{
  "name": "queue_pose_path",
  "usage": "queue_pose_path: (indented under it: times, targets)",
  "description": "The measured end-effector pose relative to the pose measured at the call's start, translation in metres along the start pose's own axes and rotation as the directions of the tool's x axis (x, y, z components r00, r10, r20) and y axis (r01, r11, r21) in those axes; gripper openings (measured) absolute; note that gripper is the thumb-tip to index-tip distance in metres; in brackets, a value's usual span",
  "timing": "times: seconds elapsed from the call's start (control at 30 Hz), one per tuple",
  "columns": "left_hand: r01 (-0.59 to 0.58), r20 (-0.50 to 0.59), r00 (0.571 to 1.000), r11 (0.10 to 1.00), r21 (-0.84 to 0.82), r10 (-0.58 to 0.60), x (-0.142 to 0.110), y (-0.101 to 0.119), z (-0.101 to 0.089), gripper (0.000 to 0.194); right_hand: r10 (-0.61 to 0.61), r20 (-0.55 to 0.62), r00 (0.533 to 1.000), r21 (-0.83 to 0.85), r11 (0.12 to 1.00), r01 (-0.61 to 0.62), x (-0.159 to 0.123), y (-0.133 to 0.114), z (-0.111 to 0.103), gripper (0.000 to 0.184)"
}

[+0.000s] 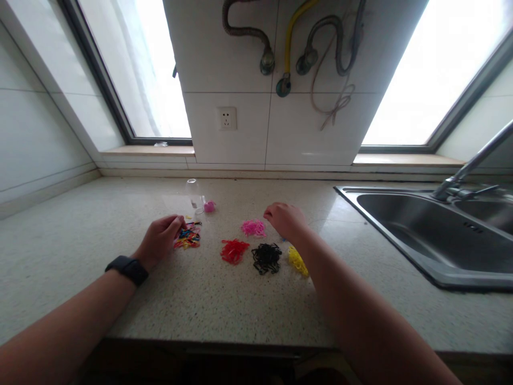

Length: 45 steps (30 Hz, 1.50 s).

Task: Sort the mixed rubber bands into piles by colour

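Note:
My left hand [163, 238], a black watch on its wrist, rests at the mixed-colour pile of small rubber bands [189, 235], thumb and fingers pinched together. Whatever is between them is too small to tell. To the right of the pink rubber bands [253, 228], my right hand [284, 218] is held over the counter with its fingertips closed; their contents are hidden. Nearer to me lie red rubber bands [234, 251] and black rubber bands [266, 259]. My right forearm partly covers yellow rubber bands [297, 261]. A bit of blue [284, 239] shows below the right hand.
A clear plastic jar [194, 196] stands behind the mixed pile, with a pink object [209, 206] beside it. The speckled counter [192, 305] ends at a front edge near me. A steel sink [401, 235] with a tap [473, 166] is at the right.

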<state>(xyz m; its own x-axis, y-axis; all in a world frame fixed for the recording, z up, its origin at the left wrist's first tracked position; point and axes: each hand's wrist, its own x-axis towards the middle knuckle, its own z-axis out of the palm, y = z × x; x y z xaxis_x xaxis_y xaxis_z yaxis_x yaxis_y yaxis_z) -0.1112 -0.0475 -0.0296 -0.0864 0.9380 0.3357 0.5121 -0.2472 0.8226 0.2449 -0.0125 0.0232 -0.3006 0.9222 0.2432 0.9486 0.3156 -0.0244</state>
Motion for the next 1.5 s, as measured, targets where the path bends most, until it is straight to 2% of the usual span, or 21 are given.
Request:
queue_pose_path:
  times: [0.2,0.3,0.5,0.6,0.67,0.73,0.87,0.93,1.03,1.13,1.2,1.33,1.4,1.5]
  targets:
    - [-0.021,-0.012,1.0,1.0,-0.001,0.021,0.0,0.002,0.0,0.032,0.044,-0.114,0.992,0.117,0.993,-0.03,-0.009,0.016,-0.008,0.024]
    - [-0.036,-0.006,0.999,0.999,-0.017,0.036,-0.001,0.004,0.0,0.032,0.059,-0.196,0.979,0.206,0.978,-0.018,-0.018,0.02,-0.019,0.023]
    - [-0.027,-0.001,1.0,0.999,-0.037,0.027,-0.001,0.006,0.0,0.032,0.021,-0.357,0.934,0.279,0.956,0.086,-0.042,0.013,-0.078,0.025]
    - [-0.029,-0.003,1.0,0.999,-0.042,0.029,-0.001,0.007,0.0,0.033,0.031,-0.339,0.94,0.274,0.959,0.067,-0.049,0.023,-0.092,0.032]
    - [-0.032,-0.006,0.999,0.998,-0.046,0.032,0.0,0.005,0.0,0.034,0.036,-0.299,0.953,0.281,0.958,0.052,-0.05,0.04,-0.08,0.037]
    - [-0.033,-0.013,0.999,0.998,-0.061,0.032,0.001,0.003,0.0,0.035,0.073,-0.265,0.961,0.324,0.946,0.018,-0.049,0.063,-0.053,0.039]
    - [-0.029,-0.033,0.999,0.996,-0.088,0.026,0.001,0.001,0.0,0.034,0.26,-0.133,0.956,0.51,0.845,-0.159,-0.044,0.11,0.003,0.046]
    - [-0.036,-0.036,0.999,0.997,-0.067,0.034,0.001,0.003,0.001,0.035,0.328,-0.145,0.933,0.568,0.8,-0.193,-0.04,0.123,0.018,0.049]
    - [-0.05,-0.008,0.999,0.999,-0.016,0.05,0.002,0.01,0.0,0.036,0.381,-0.135,0.915,0.608,0.761,-0.227,-0.033,0.13,0.026,0.051]
    - [-0.093,0.023,0.996,0.994,0.052,0.092,0.011,0.015,-0.005,0.036,0.351,-0.081,0.933,0.593,0.769,-0.239,-0.027,0.13,0.03,0.051]
    - [-0.163,0.041,0.987,0.972,0.172,0.158,0.018,0.014,-0.011,0.036,0.34,-0.062,0.938,0.584,0.775,-0.242,-0.023,0.131,0.033,0.052]
    - [-0.276,0.122,0.961,0.832,0.482,0.248,0.029,-0.002,-0.023,0.035,0.339,-0.043,0.94,0.571,0.78,-0.255,-0.018,0.136,0.039,0.054]
    - [-0.318,0.19,0.948,0.77,0.554,0.255,0.031,-0.012,-0.026,0.034,0.334,-0.04,0.942,0.558,0.789,-0.256,-0.017,0.138,0.041,0.053]
    - [-0.353,0.276,0.933,0.728,0.587,0.23,0.032,-0.023,-0.027,0.034,0.308,-0.042,0.951,0.544,0.805,-0.237,-0.016,0.142,0.044,0.052]
